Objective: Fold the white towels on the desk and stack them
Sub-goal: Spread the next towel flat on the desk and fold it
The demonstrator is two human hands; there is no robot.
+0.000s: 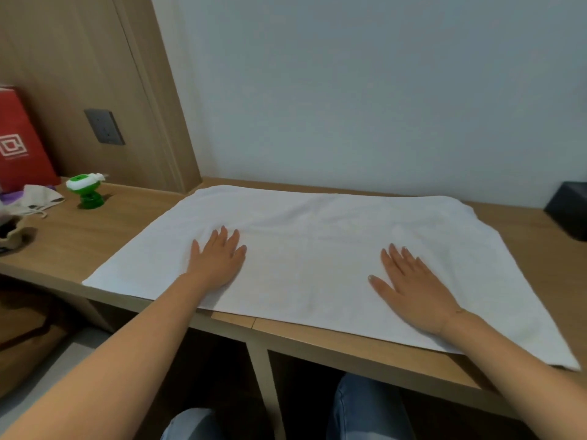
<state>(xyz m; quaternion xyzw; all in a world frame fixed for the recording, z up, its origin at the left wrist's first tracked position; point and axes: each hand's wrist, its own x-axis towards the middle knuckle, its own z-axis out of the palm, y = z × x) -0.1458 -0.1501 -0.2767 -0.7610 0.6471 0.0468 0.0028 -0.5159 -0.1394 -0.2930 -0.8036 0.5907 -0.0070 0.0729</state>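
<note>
Two flat hands lie on one large white terry towel (317,249), which is spread wide over the light wooden tabletop (365,341). The left hand (216,262) presses near the left part of the cloth with fingers straight and close together; the right hand (413,287) presses toward the right, fingers straight and a little fanned. Neither hand grips anything.

The step in hand seems to be smoothing before the first fold. To do it well, the palms should slide outward from the middle to the short ends, so that the soft ridges near the far edge go flat. The near right corner hangs a bit over the tabletop's front edge, so it is better to pull the towel back a little first. Then each hand can pinch one near corner and carry it to the matching far corner, edge on edge.

It may already be doubled, since a faint line crosses the middle, but the picture is too soft to be sure. A small green plastic device (87,192) stands well apart at the left.
</note>
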